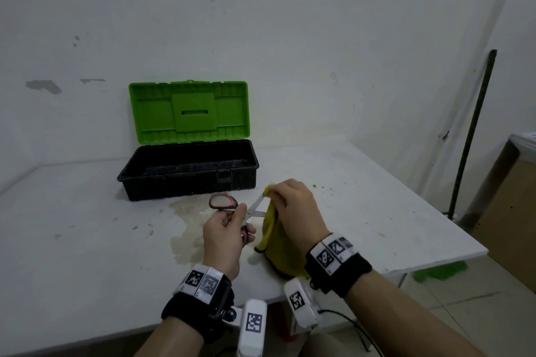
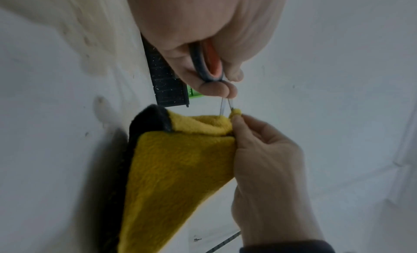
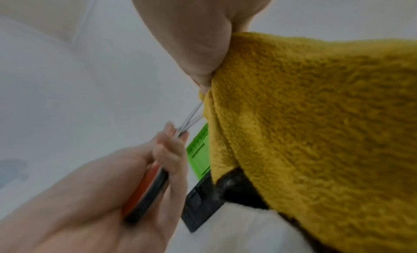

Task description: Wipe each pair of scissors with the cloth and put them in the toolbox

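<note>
In the head view the wiping step is in hand: the left hand (image 1: 224,236) grips the scissors (image 1: 236,210) by one handle, blades parted, and the right hand (image 1: 293,206) pinches the yellow cloth (image 1: 275,246) around the tip of one blade, above the counter (image 1: 87,240). The open toolbox (image 1: 188,168) stands just behind, and its inside looks bare. In the left wrist view the cloth (image 2: 180,167) covers only the blade tip, so the next move probably calls for a wipe of the other blade, then a short reach to the box. In the right wrist view the hanging cloth (image 3: 315,114) hides most of the toolbox (image 3: 200,201); nothing blocks the way.
</note>
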Demonstrator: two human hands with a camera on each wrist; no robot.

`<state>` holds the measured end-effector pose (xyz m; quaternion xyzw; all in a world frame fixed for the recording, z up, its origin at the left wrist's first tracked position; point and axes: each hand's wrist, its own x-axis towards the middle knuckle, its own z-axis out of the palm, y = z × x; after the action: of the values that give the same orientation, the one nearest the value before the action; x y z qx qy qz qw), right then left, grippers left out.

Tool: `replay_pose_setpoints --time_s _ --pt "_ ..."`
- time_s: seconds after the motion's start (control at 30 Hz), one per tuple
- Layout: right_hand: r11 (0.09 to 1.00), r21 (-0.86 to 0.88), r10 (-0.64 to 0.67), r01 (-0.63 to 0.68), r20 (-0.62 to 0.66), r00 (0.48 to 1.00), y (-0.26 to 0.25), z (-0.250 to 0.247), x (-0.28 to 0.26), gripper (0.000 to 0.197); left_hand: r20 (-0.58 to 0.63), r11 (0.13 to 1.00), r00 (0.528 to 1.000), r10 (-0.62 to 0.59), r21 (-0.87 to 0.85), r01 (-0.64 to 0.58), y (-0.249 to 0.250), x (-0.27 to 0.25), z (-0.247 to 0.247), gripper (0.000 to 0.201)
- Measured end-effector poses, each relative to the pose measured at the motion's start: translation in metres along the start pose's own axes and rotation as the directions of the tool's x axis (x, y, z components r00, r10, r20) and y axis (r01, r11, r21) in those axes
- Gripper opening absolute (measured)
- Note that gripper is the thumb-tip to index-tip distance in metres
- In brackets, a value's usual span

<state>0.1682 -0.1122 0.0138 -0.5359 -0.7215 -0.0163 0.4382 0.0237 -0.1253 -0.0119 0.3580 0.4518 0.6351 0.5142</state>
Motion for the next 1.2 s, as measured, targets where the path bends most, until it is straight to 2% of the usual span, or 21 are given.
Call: replay_pose_setpoints --time_s 0.07,0.1,0.2,0.27,0.33,0.47,0.6,0.67,0.7,0.77,0.83,0.9,0.97,1.1,1.2 --pt "0.994 0.007 0.109 -0.108 -0.038 0.993 0.008 -0.003 0.007 0.016 0.001 1.0 1.0 0.012 0.013 -0.012 0.001 0.0 -0.001 0.021" --pt "0.993 0.013 0.12 -0.12 -0.07 0.99 0.008 -0.004 0.007 0.016 0.003 1.0 1.0 0.021 0.017 -0.021 0.002 0.0 -0.001 0.021" --pt "0.999 0.036 -0.001 0.006 -0.144 0.99 -0.01 -0.008 -0.007 0.015 -0.001 1.0 1.0 0.027 -0.001 -0.027 0.003 0.001 0.0 0.021" --pt "0.992 0.045 -0.113 0.117 -0.085 0.99 -0.024 -0.006 -0.017 0.017 0.007 1.0 1.0 0.027 -0.005 -0.027 0.002 0.001 0.001 0.021" --pt "0.99 0.02 -0.141 0.14 0.021 0.99 -0.026 0.0 -0.021 0.022 0.014 0.999 0.999 0.037 0.019 -0.037 -0.002 0.001 0.001 0.023" --pt "0.999 -0.012 -0.031 0.031 0.056 0.998 -0.012 0.002 -0.012 0.017 0.03 0.996 0.998 0.054 0.067 -0.056 -0.003 -0.002 -0.001 0.023" --pt "0.981 0.017 0.191 -0.191 0.025 0.981 0.002 -0.012 0.012 0.021 0.039 0.991 0.996 0.085 0.097 -0.088 -0.001 -0.001 -0.005 0.021" --pt "0.969 0.019 0.247 -0.247 -0.02 0.969 0.006 -0.019 0.016 0.021 0.032 0.992 0.996 0.081 0.095 -0.084 -0.001 0.0 -0.005 0.022" --pt "0.973 0.038 0.231 -0.229 -0.068 0.971 0.004 -0.021 0.014 0.02 0.026 0.994 0.997 0.071 0.084 -0.073 -0.001 0.001 -0.005 0.023" --pt "0.993 0.065 0.107 -0.1 -0.115 0.988 -0.008 -0.022 0.004 0.017 0.007 0.998 0.999 0.041 0.042 -0.041 0.0 0.003 -0.004 0.022" --pt "0.998 0.057 -0.036 0.037 -0.019 0.999 -0.025 -0.015 -0.009 0.014 0.007 1.0 1.0 0.019 0.005 -0.019 0.001 0.002 -0.001 0.021" --pt "0.994 0.021 -0.106 0.105 0.092 0.99 -0.032 -0.004 -0.018 0.014 0.022 1.0 1.0 0.011 0.005 -0.011 0.0 0.0 0.002 0.021" --pt "0.996 0.001 -0.085 0.085 0.116 0.99 -0.027 0.001 -0.016 0.016 0.03 1.0 1.0 -0.005 0.0 0.005 0.0 -0.001 0.003 0.021" --pt "0.998 0.001 0.057 -0.057 0.022 0.998 -0.012 -0.005 0.001 0.017 0.008 1.0 1.0 -0.022 0.0 0.022 0.001 -0.001 -0.002 0.02" --pt "1.0 0.016 0.017 -0.017 0.002 1.0 -0.021 -0.009 -0.001 0.017 0.005 1.0 1.0 -0.017 -0.003 0.017 0.004 -0.001 -0.001 0.02"
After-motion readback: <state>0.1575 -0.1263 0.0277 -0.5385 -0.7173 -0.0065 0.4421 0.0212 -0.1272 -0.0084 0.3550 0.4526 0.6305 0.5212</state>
